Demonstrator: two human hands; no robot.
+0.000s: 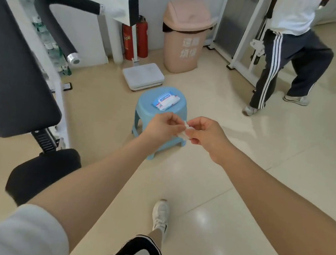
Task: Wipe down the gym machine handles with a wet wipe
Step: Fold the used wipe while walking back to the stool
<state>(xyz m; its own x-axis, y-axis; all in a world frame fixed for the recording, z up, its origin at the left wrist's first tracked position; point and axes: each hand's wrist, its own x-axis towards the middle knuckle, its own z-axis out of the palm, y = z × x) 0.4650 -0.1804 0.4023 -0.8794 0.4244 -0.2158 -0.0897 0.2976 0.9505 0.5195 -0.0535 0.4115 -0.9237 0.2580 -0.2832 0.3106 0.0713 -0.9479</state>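
A small white wet wipe (184,131) is pinched between both my hands in front of me. My left hand (162,126) and my right hand (207,136) each grip one side of it, fingers closed. Just beyond my hands, a blue-and-white pack of wipes (166,101) lies on a light-blue plastic stool (143,110). The gym machine's curved, black foam-covered handle (55,14) juts out at the upper left, ending in a metal cap (73,58).
The machine's dark back pad (11,73) and black seat (42,172) fill the left side. A pink lidded bin (183,40), red fire extinguishers (141,38) and a white floor scale (143,75) stand by the far wall. Another person (286,57) stands at a white machine frame, upper right.
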